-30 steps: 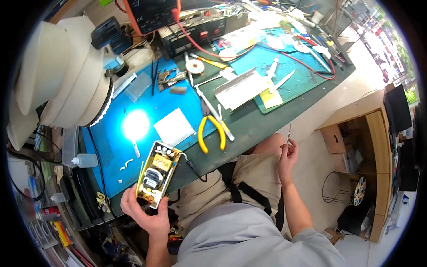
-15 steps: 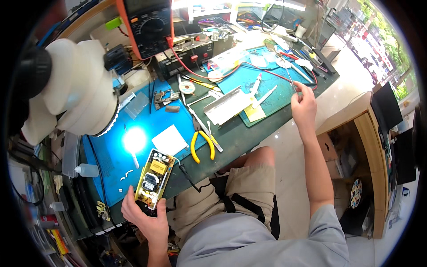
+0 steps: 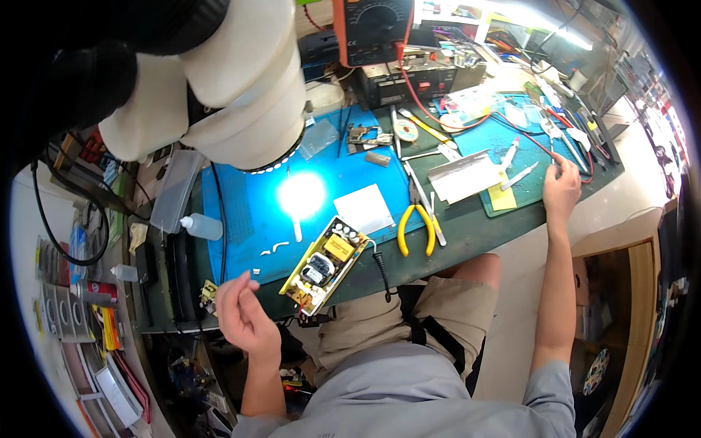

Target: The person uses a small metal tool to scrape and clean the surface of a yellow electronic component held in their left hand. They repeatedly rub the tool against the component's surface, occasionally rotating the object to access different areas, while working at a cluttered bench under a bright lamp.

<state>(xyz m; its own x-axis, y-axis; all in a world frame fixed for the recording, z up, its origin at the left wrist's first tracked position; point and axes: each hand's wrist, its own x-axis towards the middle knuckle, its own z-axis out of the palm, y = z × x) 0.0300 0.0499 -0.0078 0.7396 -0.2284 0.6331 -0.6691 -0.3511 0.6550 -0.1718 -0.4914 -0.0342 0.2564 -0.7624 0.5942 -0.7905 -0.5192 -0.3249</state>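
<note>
My left hand (image 3: 248,315) is off the bench's front edge, fingers loosely bent and apart, with nothing in it. Just right of it, a power supply circuit board (image 3: 321,266) in a yellow-edged open frame lies tilted over the bench edge, components upward. A black cable (image 3: 380,266) with a strain relief leads from its right end. At the right end of the bench, my right hand (image 3: 562,191) pinches a thin rod-like tool (image 3: 553,146); its exact kind is too small to tell. A red test lead (image 3: 467,127) from the multimeter (image 3: 374,29) runs close to these fingers.
A microscope (image 3: 241,95) overhangs the blue mat (image 3: 248,219), its light glaring. Yellow-handled pliers (image 3: 416,230), tweezers (image 3: 437,219), a white paper (image 3: 365,208) and a metal cover (image 3: 464,177) lie mid-bench. A plastic bottle (image 3: 202,227) stands at left; a wooden cabinet (image 3: 621,241) at right.
My left hand has let go of the circuit board and drawn back to its left. The view has swung left, shifting everything rightward. My right hand keeps its pinch near the same bench spot.
</note>
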